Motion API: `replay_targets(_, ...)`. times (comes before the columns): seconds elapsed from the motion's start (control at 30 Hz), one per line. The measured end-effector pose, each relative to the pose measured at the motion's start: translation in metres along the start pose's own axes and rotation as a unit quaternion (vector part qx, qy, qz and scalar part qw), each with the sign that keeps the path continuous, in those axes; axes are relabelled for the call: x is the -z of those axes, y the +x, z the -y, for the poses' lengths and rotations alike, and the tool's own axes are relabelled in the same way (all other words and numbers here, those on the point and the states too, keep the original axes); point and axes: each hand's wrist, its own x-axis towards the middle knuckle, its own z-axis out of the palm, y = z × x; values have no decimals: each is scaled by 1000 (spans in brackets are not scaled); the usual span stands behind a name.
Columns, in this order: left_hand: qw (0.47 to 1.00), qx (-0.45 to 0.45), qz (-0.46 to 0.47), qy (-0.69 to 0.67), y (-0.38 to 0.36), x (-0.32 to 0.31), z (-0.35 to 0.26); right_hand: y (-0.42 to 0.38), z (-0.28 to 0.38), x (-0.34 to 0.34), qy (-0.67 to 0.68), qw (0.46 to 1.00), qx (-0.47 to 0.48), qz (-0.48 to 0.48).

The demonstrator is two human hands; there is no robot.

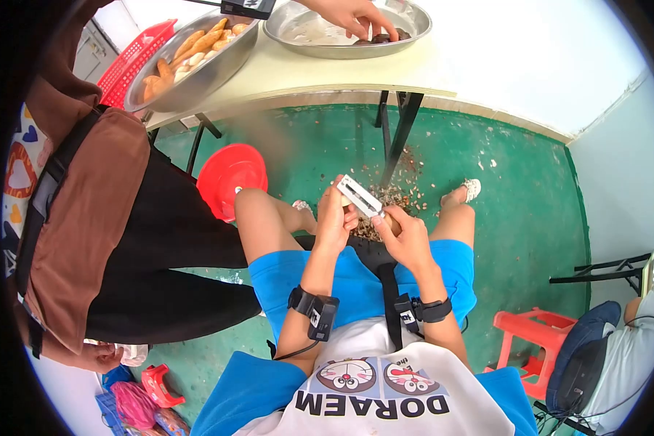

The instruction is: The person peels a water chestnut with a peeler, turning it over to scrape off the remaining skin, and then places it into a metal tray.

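Note:
My right hand (405, 238) is closed round the handle of a peeler (360, 196), whose flat metal head points up and to the left. Its blade end lies over my left hand (335, 218). The fingers of that hand are curled round a small pale piece (346, 202), mostly hidden by the fingers and the peeler. Below both hands, peelings and scraps (370, 229) lie between my legs, partly covered by a dark strap and cloth.
A table (305, 73) ahead bears a bowl of peeled roots (196, 54) and a metal tray (320, 51), where another person's hand (356, 16) touches dark pieces. A red basin (232, 174) is on the floor. Someone stands at left; a red stool (534, 330) is at right.

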Motion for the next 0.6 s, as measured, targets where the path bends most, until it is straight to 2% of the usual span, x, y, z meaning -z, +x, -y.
replay_targets(0.23, 1000, -13, -25, -11, -4, -3, -3, -1, -2, -3, -29, 999, 33, 2)
replay_targets(0.4, 994, -71, -76, 32, -6, -7, -4, -1, 1, 0, -26, 999, 21, 14)
replay_targets(0.6, 988, -124, -83, 33, -5, -6, -1, -1, -2, -3, -7, 1000, 2, 25)
